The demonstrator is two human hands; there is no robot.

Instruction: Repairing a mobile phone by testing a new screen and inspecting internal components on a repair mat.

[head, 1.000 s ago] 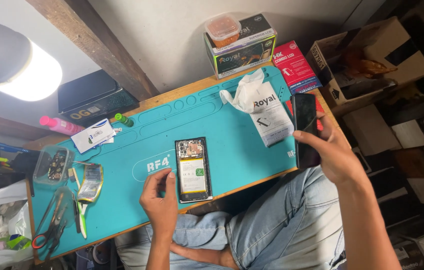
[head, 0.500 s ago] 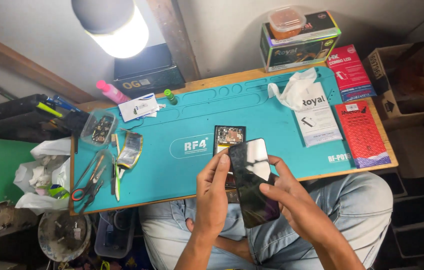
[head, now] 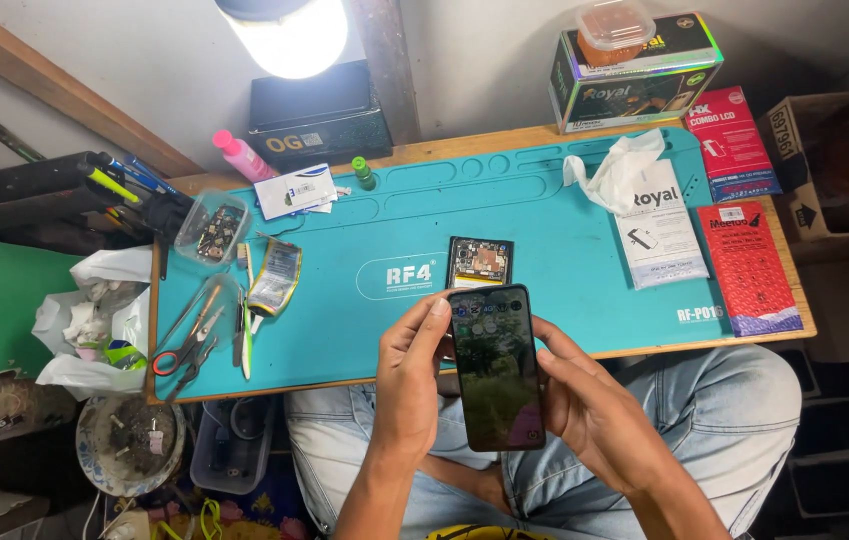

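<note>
I hold a black smartphone screen [head: 495, 368] upright in front of me with both hands, above my lap. My left hand [head: 410, 380] grips its left edge, thumb near the top corner. My right hand [head: 587, 400] clasps its right edge and back. Just beyond it, an opened phone body [head: 480, 262] with exposed circuit board lies on the teal work mat [head: 364, 300].
A white plastic bag and white packet [head: 644, 205] lie at the mat's right, with a red flat box [head: 749, 265] beside them. Scissors, tweezers and tools [head: 199, 335] lie at the left. Boxes stand along the back wall; a lamp [head: 289, 30] shines above.
The screen came from the mat's right edge in my right hand to the front centre. My left hand left the opened phone and joined in holding the screen. The view shifted.
</note>
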